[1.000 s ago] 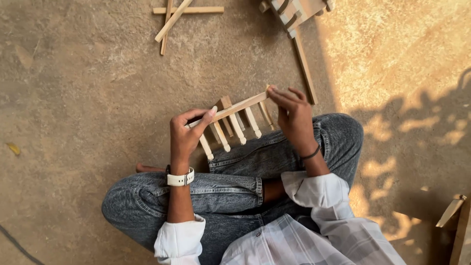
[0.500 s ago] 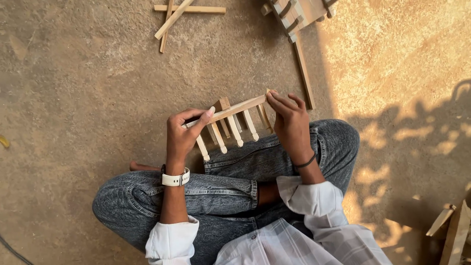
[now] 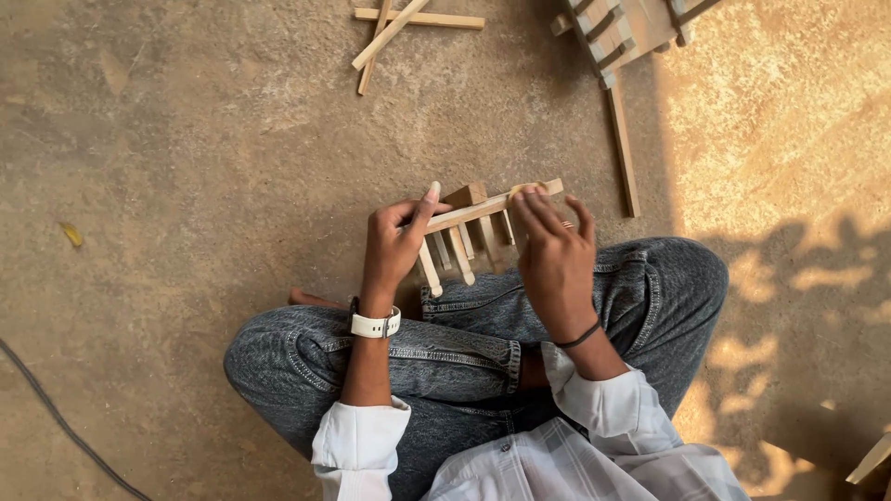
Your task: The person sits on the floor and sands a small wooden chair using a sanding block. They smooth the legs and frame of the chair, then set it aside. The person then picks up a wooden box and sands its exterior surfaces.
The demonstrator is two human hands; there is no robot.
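Wooden rack: a small comb-like frame (image 3: 478,227) of pale wood, one long rail with several short slats hanging from it, held in the air just above the seated person's crossed knees.
Left hand: the left hand (image 3: 394,250) grips the rack's left end, thumb and fingers closed around the rail, index finger raised along it.
Right hand: the right hand (image 3: 554,260) is at the rack's right end, fingers curled loosely over the rail; whether they pinch it or only rest on it cannot be told.
Progress: judging by this view, the rail already carries a row of slats and a small block (image 3: 464,195) at its top; the slats' free ends are joined by nothing, so a second rail seems yet to come.
Wrists: a white watch (image 3: 376,325) below the rack on the left, a dark band (image 3: 580,336) on the right.
Loose sticks: a few crossed sticks (image 3: 408,23) lie well beyond the rack, up and to the left.
Other frame: a larger slatted piece (image 3: 622,32) lies beyond the rack to the upper right, one long strip (image 3: 624,148) trailing from it toward the rack.
Ground: bare concrete floor (image 3: 186,186), a dark cable (image 3: 56,417) far left of the rack.
Packages, labels, signs: none visible anywhere around the rack.
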